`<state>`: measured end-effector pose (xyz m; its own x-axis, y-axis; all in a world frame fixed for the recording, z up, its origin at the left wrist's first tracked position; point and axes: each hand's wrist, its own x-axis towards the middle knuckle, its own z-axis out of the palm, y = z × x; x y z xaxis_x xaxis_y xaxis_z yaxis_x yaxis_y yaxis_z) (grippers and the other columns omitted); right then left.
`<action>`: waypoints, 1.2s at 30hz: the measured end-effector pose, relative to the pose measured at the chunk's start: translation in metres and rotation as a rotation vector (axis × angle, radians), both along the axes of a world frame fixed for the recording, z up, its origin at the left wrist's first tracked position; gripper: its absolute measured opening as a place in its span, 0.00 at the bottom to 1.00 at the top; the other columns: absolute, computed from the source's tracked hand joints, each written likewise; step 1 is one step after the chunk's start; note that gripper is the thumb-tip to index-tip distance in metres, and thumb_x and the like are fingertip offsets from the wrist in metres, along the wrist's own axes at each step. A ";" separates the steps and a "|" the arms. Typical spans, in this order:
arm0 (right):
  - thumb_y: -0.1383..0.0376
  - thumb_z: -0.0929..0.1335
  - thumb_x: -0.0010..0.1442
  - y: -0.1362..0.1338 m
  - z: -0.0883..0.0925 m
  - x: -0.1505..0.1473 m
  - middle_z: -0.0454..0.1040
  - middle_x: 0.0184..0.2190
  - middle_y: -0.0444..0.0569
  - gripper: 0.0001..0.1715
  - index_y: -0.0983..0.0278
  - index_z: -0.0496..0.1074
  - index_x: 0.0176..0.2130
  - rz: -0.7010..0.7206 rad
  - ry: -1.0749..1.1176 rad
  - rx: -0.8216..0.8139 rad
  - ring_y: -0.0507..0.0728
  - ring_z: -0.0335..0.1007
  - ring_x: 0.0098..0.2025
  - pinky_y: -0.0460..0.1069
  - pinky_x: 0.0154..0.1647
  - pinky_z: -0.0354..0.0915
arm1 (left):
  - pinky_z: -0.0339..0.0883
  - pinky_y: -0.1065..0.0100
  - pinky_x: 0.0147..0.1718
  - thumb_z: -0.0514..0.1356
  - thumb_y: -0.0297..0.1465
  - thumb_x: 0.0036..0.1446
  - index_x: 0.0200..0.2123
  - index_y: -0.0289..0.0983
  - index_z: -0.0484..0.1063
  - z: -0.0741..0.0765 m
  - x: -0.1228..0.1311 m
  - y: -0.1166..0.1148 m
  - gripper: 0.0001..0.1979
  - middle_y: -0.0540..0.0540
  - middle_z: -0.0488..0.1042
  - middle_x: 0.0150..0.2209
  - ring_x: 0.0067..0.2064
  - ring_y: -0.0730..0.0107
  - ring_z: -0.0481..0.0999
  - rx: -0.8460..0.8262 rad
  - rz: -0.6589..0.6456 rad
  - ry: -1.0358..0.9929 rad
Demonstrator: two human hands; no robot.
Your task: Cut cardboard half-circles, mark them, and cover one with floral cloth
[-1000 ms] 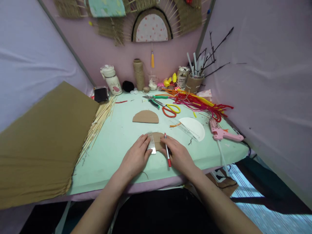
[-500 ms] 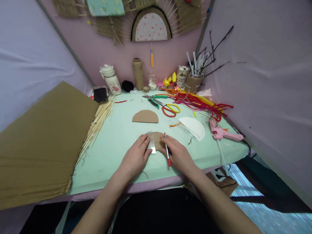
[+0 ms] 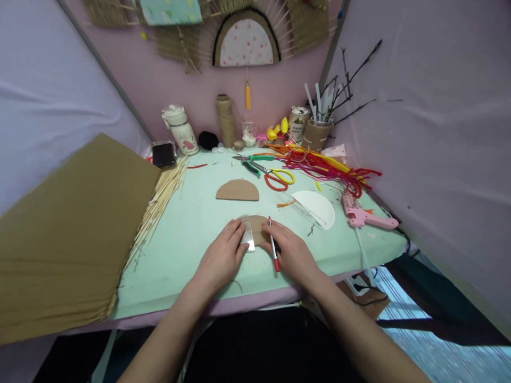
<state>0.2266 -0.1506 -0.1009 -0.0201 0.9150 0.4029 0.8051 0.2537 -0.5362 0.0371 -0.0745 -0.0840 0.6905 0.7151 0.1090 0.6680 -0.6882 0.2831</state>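
Note:
Close to the front of the table lies a small piece of brown cardboard (image 3: 258, 224) with a curved upper edge, partly hidden by both hands. A short clear ruler (image 3: 248, 234) lies upright across its left part. My left hand (image 3: 222, 251) grips the ruler's left side, thumb near its lower end. In my right hand (image 3: 294, 252) is a white pen (image 3: 272, 243) with a red end pointing towards me; the fingertips of that hand rest on the cardboard's right side. Farther back lies a second cardboard half-circle (image 3: 238, 190), straight edge towards me.
A large cardboard sheet (image 3: 80, 229) and thin sticks (image 3: 157, 205) lie left. Pliers (image 3: 251, 166), scissors (image 3: 279, 178), a white half-disc (image 3: 317, 206) and a pink glue gun (image 3: 365, 217) lie beyond and right. A bottle (image 3: 181, 133), twine spool (image 3: 226, 121) and pipe cleaners (image 3: 319, 162) line the back.
The whole view has shifted very slightly. Both hands, the ruler, the pen and the cardboard keep their places on the table.

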 end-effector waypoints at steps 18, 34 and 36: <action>0.66 0.67 0.63 -0.001 0.002 0.000 0.73 0.53 0.57 0.18 0.62 0.69 0.53 -0.005 0.041 -0.011 0.64 0.65 0.60 0.61 0.57 0.66 | 0.57 0.55 0.63 0.50 0.35 0.66 0.61 0.35 0.62 0.003 0.000 0.000 0.23 0.39 0.61 0.65 0.66 0.58 0.58 0.003 -0.013 -0.032; 0.65 0.67 0.63 -0.001 0.001 -0.001 0.72 0.53 0.57 0.17 0.63 0.69 0.52 0.003 0.045 -0.013 0.63 0.64 0.60 0.60 0.58 0.65 | 0.57 0.54 0.63 0.51 0.35 0.66 0.61 0.33 0.62 0.002 0.001 0.000 0.23 0.38 0.61 0.65 0.66 0.57 0.58 0.006 0.002 -0.016; 0.65 0.67 0.63 -0.001 0.001 0.000 0.73 0.53 0.57 0.17 0.62 0.68 0.52 0.006 0.059 -0.015 0.64 0.64 0.60 0.60 0.58 0.65 | 0.57 0.54 0.63 0.51 0.35 0.66 0.61 0.33 0.62 0.002 0.001 0.000 0.23 0.38 0.61 0.65 0.66 0.57 0.58 0.002 0.003 -0.018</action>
<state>0.2263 -0.1512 -0.0997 -0.0020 0.9209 0.3899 0.7706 0.2499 -0.5863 0.0383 -0.0745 -0.0817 0.6865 0.7166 0.1229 0.6646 -0.6870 0.2938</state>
